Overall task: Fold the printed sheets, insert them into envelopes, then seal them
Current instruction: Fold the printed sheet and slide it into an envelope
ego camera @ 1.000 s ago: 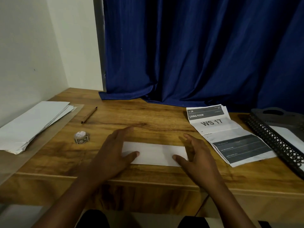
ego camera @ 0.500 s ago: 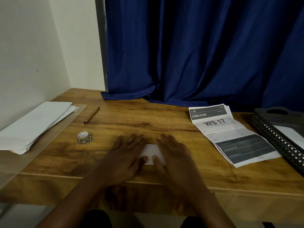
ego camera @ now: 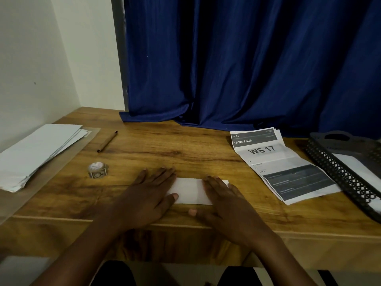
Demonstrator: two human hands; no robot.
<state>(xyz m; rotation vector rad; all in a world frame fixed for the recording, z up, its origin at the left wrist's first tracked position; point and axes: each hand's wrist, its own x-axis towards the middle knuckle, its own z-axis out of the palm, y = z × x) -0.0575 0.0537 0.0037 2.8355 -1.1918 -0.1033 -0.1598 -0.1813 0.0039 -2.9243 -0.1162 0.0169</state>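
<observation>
A folded white sheet (ego camera: 189, 190) lies flat near the front edge of the wooden desk (ego camera: 165, 151). My left hand (ego camera: 150, 195) presses on its left end with straight fingers. My right hand (ego camera: 224, 201) lies flat on its right end, thumb off the paper on the wood. A stack of creased printed sheets (ego camera: 278, 162) reading "WS 17" lies to the right. White envelopes (ego camera: 35, 153) are piled at the far left. A small roll of stickers or tape (ego camera: 97, 170) stands left of my hands.
A brown pen (ego camera: 107, 141) lies at the back left. A black mesh tray (ego camera: 350, 170) holding white paper sits at the right edge. A clear plastic sheet (ego camera: 61, 168) lies under the envelopes. A blue curtain (ego camera: 247, 69) hangs behind the desk.
My hands came together over the middle of the folded sheet, then slid apart again toward its ends. The sheet stays in the same place.
</observation>
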